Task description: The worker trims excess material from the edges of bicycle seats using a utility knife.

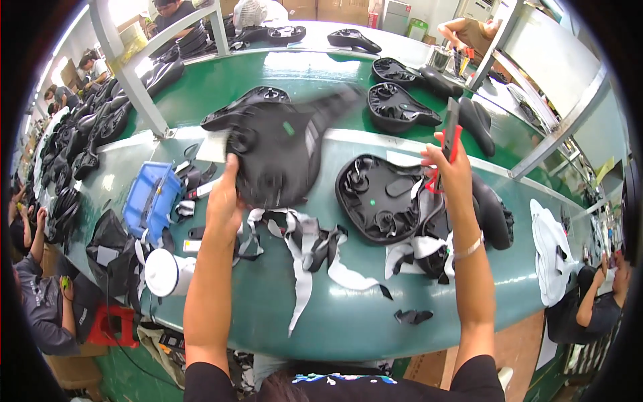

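My left hand [224, 201] grips the wide rear end of a black bicycle saddle [278, 161], held tilted above the table with its underside showing and its nose toward the upper right. The saddle is blurred by motion. In my right hand [452, 174] is a pair of red-handled scissors [453, 134], dark blades pointing up. Another saddle [382, 201] lies underside up on the table, left of my right forearm, which covers part of it. Trimmed black-and-white strips [305, 248] lie between my arms, and more offcuts [429, 251] are by my right forearm.
A blue plastic basket [153, 194] and a white round-topped object [162, 273] stand left of my left arm. Several saddles [395, 107] rest on the green conveyor [321, 74] beyond a metal frame [130, 74]. White cut pieces [550, 254] lie at right. Other people work around.
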{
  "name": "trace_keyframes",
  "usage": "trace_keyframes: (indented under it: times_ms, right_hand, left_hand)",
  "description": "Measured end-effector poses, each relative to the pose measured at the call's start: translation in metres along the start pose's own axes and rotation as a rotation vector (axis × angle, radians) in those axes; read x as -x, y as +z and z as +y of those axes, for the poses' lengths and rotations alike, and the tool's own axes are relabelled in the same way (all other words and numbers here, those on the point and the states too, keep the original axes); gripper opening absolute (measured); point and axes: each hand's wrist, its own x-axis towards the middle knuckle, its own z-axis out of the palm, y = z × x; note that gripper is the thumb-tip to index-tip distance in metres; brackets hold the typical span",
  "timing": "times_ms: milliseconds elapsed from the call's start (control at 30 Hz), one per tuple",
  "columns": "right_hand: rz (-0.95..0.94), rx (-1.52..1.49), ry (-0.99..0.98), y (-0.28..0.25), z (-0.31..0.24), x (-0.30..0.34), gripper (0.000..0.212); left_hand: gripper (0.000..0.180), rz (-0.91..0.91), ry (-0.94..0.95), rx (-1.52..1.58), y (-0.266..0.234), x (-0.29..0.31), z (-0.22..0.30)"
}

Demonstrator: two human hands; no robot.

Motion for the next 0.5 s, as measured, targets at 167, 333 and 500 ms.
trace_keyframes:
  times_ms: [167,333,500]
  right_hand:
    - [0.024,-0.105,0.222,0.008,0.094,-0.133,0.044]
    - [0.01,-0.082,0.275,0.036,0.134,-0.171,0.033]
    - [-0.178,-0.048,0.314,-0.039,0.072,-0.14,0.025]
  left_hand:
    - [0.028,0.037,0.183,-0.303,0.04,-0.059,-0.052]
    - [0.029,-0.123,0.541,-1.075,0.054,-0.035,-0.127]
    - [0.028,-0.19,0.715,-1.331,0.054,-0.019,-0.117]
